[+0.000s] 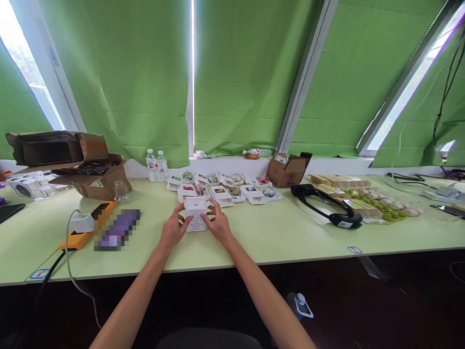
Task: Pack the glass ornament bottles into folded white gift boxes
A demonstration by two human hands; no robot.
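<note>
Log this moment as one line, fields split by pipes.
left hand: on white box, left edge | right hand: on white box, right edge | box face: printed text toward camera | beyond: white packs, upright bottles

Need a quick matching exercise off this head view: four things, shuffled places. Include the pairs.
Things
1. Small white box
2. Orange power strip
3. Black headband device
4. Bottle with white loop handle

Places
A. Lower than the tabletop
B. On the tabletop, to the right of the right hand
C. Between both hands, fingers on it
D. On the tabletop, to the left of the left hand, with a white adapter at it

Pairs: 1-C, 2-D, 3-B, 4-A
</note>
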